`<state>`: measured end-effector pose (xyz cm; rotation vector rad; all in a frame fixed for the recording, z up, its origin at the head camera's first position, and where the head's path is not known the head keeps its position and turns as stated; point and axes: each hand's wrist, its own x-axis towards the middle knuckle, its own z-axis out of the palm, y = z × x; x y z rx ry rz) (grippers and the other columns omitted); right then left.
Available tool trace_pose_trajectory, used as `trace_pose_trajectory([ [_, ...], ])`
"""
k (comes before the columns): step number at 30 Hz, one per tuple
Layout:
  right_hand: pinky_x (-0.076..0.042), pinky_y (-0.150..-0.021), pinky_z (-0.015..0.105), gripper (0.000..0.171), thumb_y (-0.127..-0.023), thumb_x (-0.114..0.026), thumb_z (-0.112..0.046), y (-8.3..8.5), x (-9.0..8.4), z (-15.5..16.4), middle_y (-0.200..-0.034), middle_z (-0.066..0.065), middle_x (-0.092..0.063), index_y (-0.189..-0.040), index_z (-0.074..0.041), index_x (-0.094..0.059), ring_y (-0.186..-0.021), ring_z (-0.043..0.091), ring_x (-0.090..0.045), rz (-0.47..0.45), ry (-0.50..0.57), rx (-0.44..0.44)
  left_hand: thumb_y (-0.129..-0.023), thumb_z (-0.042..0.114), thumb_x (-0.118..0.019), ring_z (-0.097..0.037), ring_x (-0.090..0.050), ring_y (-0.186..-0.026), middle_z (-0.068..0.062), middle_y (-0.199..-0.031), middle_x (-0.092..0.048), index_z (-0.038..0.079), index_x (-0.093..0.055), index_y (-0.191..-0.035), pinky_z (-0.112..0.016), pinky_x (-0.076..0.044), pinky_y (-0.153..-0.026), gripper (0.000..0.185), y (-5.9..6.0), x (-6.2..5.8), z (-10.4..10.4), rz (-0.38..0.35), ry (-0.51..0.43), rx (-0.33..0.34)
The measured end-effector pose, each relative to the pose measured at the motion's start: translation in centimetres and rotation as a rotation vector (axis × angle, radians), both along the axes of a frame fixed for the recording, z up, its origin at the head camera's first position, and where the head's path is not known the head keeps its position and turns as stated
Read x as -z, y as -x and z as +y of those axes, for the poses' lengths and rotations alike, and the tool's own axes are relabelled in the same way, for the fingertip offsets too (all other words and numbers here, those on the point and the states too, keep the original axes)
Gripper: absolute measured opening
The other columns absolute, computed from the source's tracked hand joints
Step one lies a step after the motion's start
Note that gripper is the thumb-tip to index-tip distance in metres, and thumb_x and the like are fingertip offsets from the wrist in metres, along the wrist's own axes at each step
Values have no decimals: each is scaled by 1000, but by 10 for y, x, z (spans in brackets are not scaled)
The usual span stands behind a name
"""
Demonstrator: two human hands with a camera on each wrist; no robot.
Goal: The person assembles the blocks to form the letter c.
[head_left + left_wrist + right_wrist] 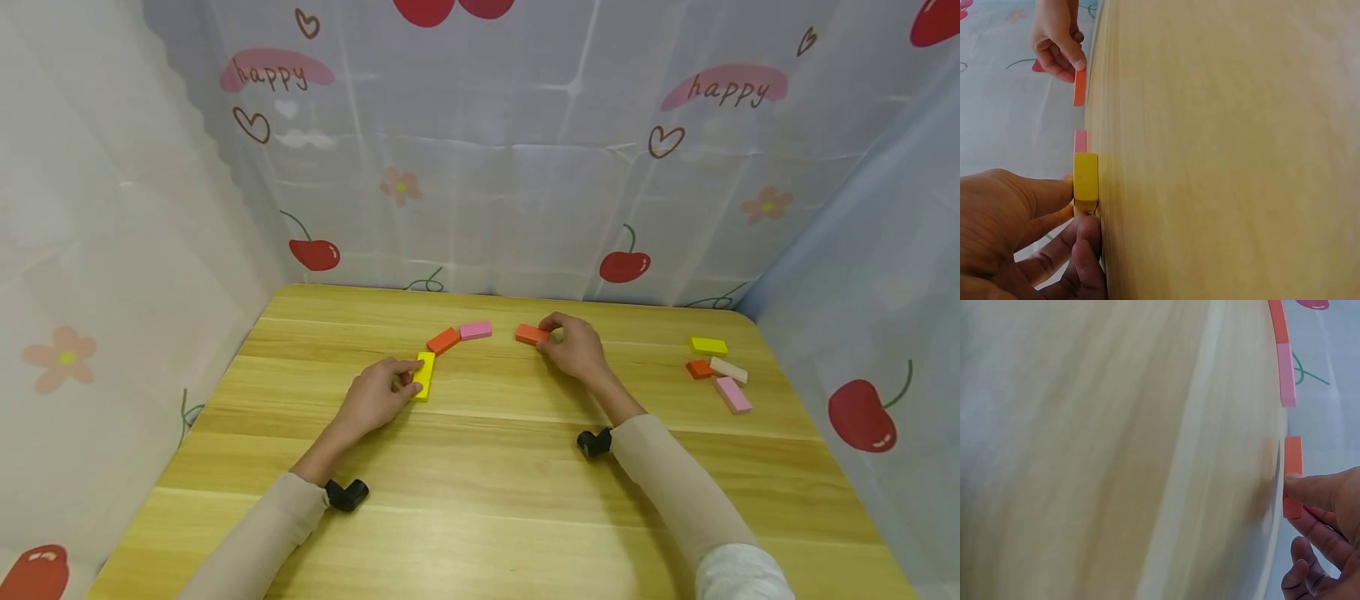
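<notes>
Table (480,500) pale wood, smooth, satin sheen; blocks (425,375) painted, matt; curtain (525,167) thin printed cloth.

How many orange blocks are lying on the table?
3: one orange block under the right hand, one between the yellow and pink blocks, one in the right-side cluster.

Makeshift home play corner, wooden table (480,500), cherry-print "happy" curtains (525,167) draped around

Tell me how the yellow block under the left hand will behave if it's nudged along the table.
The yellow block looks rigid, with flat faces, so it should slide rather than roll. It lies flat on the wooden table, so tipping seems unlikely. It is small and probably light; the left hand pinching it could easily twist it.
</notes>
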<state>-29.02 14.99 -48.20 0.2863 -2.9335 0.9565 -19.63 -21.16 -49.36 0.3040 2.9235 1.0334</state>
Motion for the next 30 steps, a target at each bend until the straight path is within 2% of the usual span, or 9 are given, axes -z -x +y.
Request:
trace_pose_trajectory([
  [17,-48,-112,55,31,-98,-79,-21,10,2,-21,-133,12,-74,-127,-10,-73,-126,37,-65,-51,56,0,-102,25,-76,-14,-59,-76,-4,-101,-70,12,-70,-145,-29,-45,-65,45,-1,0,-1,-4,0,-2],
  [22,-49,-107,53,31,-99,-78,-22,12,4,-26,-133,11,-73,-127,-12,-73,-115,33,-65,-66,76,9,-102,25,-76,-14,-58,-75,-4,-102,-71,13,-70,-144,-29,-45,-64,45,0,0,-2,0,-5,0],
  [30,-47,-88,42,31,-99,-79,-22,13,5,-31,-133,11,-73,-128,-12,-72,-92,27,-57,-91,74,11,-102,26,-77,-14,-58,-74,-3,-101,-70,13,-71,-144,-29,-45,-63,45,1,1,-2,-3,-12,-2],
])
